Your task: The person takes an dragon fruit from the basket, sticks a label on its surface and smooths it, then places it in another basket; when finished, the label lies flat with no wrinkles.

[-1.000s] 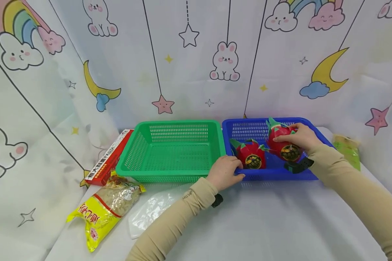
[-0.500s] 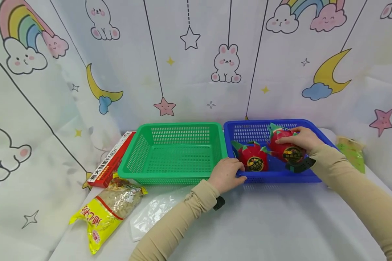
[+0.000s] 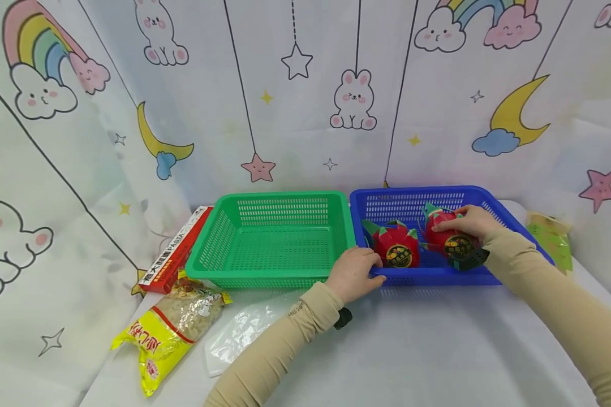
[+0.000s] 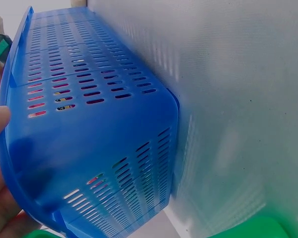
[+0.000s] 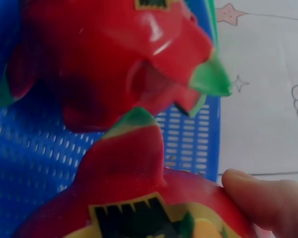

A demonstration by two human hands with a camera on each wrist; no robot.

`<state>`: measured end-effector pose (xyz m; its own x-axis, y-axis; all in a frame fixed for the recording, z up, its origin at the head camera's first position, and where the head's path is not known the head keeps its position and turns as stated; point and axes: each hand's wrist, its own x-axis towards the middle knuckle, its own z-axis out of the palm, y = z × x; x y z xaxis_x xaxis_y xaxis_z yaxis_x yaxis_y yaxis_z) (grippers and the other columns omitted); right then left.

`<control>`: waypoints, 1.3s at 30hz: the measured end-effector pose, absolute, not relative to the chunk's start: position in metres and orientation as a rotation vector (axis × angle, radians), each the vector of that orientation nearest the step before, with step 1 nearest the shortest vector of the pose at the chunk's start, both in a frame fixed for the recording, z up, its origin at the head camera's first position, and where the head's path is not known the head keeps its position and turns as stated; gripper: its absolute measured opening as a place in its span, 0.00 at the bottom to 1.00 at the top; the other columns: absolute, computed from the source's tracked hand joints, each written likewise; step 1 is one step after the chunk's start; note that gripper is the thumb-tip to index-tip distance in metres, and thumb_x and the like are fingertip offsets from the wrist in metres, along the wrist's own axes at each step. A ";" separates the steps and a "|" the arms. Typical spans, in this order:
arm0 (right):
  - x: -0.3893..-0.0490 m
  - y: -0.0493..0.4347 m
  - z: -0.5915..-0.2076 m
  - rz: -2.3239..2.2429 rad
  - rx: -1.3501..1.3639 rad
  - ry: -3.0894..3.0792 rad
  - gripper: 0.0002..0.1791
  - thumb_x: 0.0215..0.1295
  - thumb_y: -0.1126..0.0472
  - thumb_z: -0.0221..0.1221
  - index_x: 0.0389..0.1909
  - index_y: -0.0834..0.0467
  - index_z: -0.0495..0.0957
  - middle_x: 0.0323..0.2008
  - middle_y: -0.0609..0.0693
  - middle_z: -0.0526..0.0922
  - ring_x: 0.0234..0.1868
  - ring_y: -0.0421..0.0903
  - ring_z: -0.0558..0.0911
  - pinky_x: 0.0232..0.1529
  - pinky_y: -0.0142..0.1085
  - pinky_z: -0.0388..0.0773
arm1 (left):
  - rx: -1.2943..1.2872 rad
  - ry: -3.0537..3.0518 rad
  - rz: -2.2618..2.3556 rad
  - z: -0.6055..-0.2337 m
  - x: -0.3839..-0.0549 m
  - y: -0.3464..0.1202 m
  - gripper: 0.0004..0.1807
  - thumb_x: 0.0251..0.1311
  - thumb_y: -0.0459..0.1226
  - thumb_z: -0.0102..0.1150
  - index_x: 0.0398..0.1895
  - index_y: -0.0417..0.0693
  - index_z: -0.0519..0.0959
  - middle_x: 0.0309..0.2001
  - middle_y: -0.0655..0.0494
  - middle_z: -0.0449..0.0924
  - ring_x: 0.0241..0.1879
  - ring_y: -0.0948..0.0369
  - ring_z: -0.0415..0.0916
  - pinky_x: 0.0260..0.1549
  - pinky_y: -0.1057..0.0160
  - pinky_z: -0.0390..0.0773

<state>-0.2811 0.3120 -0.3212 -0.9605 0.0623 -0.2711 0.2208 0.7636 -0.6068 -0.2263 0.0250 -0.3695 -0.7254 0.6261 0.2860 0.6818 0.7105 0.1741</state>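
Two red dragon fruits with green tips and round black labels are in the blue basket (image 3: 427, 277). One dragon fruit (image 3: 394, 240) sits at the basket's left end. My right hand (image 3: 470, 221) grips the other dragon fruit (image 3: 445, 229) from above, low inside the basket. In the right wrist view my thumb (image 5: 258, 198) lies along the side of the held fruit (image 5: 188, 191), close to the first fruit (image 5: 109, 59). At the basket's front left corner my left hand (image 3: 355, 272) pinches the rim, thumb outside, as the left wrist view shows over the basket wall (image 4: 89, 134).
A green basket (image 3: 280, 280) stands against the blue one's left side. Left of it lie a red pasta box (image 3: 175, 249) and a yellow bag of pasta (image 3: 170, 333). A clear plastic bag (image 3: 244, 333) lies in front. A green packet (image 3: 552, 240) is at right.
My right hand has lowered the held dragon fruit further into the blue basket, slightly to the right. The left hand stays on the rim. The head view has shifted a little.
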 end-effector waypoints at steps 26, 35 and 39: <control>-0.295 0.321 -0.331 -0.793 0.105 2.673 0.37 0.55 0.39 0.57 0.42 0.71 0.62 0.36 0.64 0.76 0.36 0.52 0.76 0.34 0.38 0.77 | -1.055 -2.717 -0.409 -0.372 -0.228 0.025 0.11 0.56 0.48 0.60 0.36 0.53 0.80 0.36 0.63 0.80 0.41 0.66 0.76 0.54 0.67 0.70; -0.298 0.325 -0.337 -0.758 0.106 2.650 0.35 0.54 0.38 0.58 0.39 0.68 0.62 0.34 0.59 0.73 0.36 0.52 0.72 0.31 0.35 0.73 | -1.057 -2.727 -0.415 -0.371 -0.227 0.025 0.11 0.56 0.48 0.60 0.37 0.53 0.79 0.37 0.62 0.81 0.42 0.65 0.76 0.58 0.64 0.67; -0.299 0.325 -0.338 -0.747 0.110 2.651 0.40 0.53 0.38 0.57 0.44 0.73 0.61 0.40 0.66 0.72 0.40 0.56 0.72 0.34 0.37 0.75 | -1.062 -2.724 -0.416 -0.371 -0.228 0.025 0.11 0.57 0.48 0.60 0.37 0.53 0.79 0.38 0.62 0.81 0.43 0.65 0.76 0.59 0.63 0.67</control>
<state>-0.2995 0.3254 -0.3376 -0.9236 -0.0277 -0.3823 0.1761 0.8553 -0.4873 -0.2276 0.0249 -0.3715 -0.7260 0.6310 0.2735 0.6839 0.7044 0.1902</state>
